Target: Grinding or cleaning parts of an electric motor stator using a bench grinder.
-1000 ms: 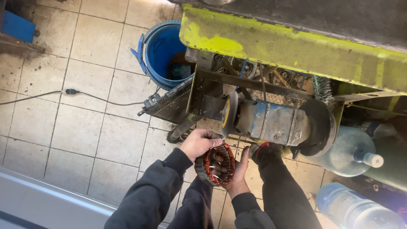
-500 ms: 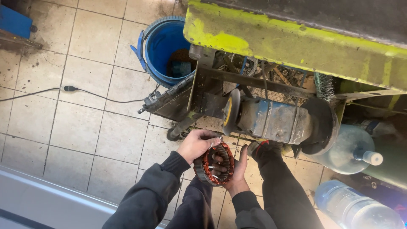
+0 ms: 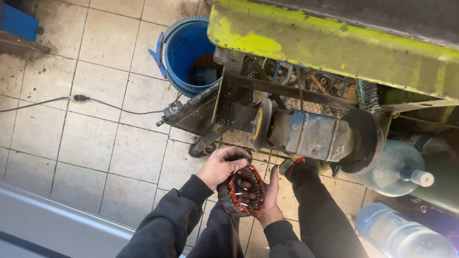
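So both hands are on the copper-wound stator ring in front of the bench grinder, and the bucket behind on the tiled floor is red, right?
Not quite: the bucket is blue, not red, as the head view shows. The rest holds. The left hand and the right hand both grip the copper-wound stator ring in front of the bench grinder, and the bucket stands on the tiled floor behind it.

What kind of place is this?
Probably a repair workshop. A bench grinder sits under a worn yellow-green workbench, and both hands hold a copper-wound stator ring over a grimy tiled floor.
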